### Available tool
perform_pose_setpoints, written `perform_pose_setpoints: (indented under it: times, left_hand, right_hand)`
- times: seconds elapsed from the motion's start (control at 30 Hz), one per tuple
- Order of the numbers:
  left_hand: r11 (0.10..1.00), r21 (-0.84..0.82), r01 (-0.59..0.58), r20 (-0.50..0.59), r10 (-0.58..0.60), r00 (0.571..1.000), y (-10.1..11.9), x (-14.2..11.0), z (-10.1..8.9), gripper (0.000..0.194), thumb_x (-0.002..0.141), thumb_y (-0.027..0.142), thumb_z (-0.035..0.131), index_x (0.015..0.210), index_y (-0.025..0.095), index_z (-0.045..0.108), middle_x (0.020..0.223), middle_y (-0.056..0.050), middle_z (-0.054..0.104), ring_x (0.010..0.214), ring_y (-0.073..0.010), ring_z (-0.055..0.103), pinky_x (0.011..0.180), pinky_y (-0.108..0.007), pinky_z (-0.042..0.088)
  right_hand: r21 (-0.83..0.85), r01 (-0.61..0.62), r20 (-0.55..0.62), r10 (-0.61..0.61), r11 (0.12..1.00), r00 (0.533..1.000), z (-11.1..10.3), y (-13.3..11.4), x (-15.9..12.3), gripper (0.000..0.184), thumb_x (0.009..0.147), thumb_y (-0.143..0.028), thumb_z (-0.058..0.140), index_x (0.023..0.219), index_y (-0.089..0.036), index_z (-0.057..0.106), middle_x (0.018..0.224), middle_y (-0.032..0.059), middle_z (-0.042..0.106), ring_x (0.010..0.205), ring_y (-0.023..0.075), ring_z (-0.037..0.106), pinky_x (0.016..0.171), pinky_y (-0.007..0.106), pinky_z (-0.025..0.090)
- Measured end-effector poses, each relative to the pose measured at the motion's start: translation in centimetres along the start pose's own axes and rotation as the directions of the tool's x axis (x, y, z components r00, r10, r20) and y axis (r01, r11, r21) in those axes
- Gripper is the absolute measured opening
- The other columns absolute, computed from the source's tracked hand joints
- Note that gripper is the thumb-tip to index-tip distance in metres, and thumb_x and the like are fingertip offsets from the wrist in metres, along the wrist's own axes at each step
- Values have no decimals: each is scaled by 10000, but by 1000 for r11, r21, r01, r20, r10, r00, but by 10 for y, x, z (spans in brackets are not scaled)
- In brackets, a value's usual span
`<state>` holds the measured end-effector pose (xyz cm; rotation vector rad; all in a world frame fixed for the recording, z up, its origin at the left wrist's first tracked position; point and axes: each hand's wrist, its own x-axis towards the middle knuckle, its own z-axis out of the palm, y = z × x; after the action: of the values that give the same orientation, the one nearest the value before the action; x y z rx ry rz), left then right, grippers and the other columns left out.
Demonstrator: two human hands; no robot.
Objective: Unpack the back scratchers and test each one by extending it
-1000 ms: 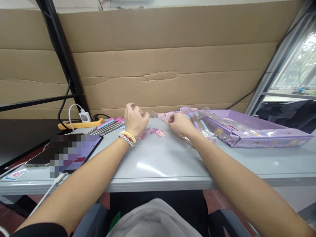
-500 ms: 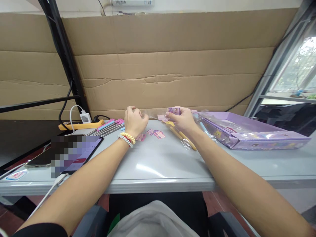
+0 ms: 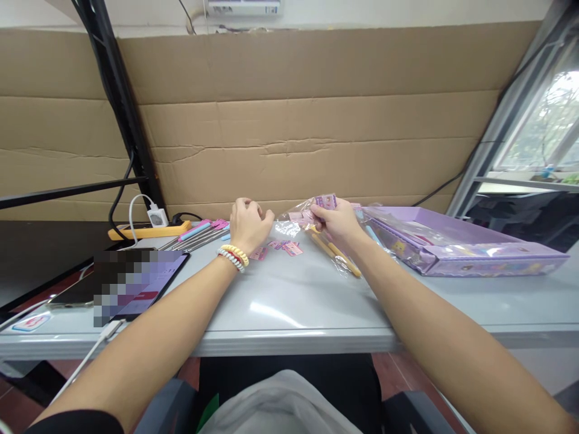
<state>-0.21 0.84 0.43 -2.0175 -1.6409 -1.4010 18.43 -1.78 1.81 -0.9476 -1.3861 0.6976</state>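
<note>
My right hand pinches a small pink-and-purple printed card between thumb and fingers. A clear plastic bag lies crumpled against that hand's left side; whether the fingers grip it too is unclear. Below are yellow sticks in clear wrapping. My left hand, with beaded bands at the wrist, is over the table left of the bag. Its fingers are loosely curled, a gap shows at the thumb, and nothing is visible in them. Several small pink cards are scattered between the hands.
Metal rods with coloured handles lie at the left, before a yellow power strip. A dark tablet is nearer me. On the right stands a purple box with clear wrapping. Cardboard rises behind the table.
The right hand has lifted the small card into view, leaving the yellow sticks uncovered. The clear bag has crumpled and shifted toward the right hand. The left hand has barely moved.
</note>
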Motion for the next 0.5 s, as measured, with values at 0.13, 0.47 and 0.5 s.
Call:
perform_pose_setpoints:
  times: [0.13,0.47,0.5]
  left_hand:
    - [999,-45,-24,107,28,994,2,-1,0,223,804,368,448,664,202,498,905,-73,530,889,-218,542,831,-363,428]
    - [991,-22,-129,280,130,951,0,-4,5,290,832,416,400,700,188,520,799,-53,595,747,-180,549,680,-294,389]
    - [991,-22,-134,304,134,943,0,-4,5,303,833,427,399,707,184,529,794,-56,606,741,-179,549,673,-290,383]
  right_hand:
    - [43,-224,367,193,974,910,-9,-4,-4,223,645,-257,640,611,-162,442,545,-25,455,420,48,367,393,205,296]
    - [-557,-95,479,413,825,774,-1,-1,-12,230,643,-219,631,827,-148,512,645,18,601,428,87,520,363,190,319]
    - [-615,-49,458,407,787,791,0,3,-10,224,635,-199,626,826,-147,519,663,23,610,437,92,536,378,193,342]
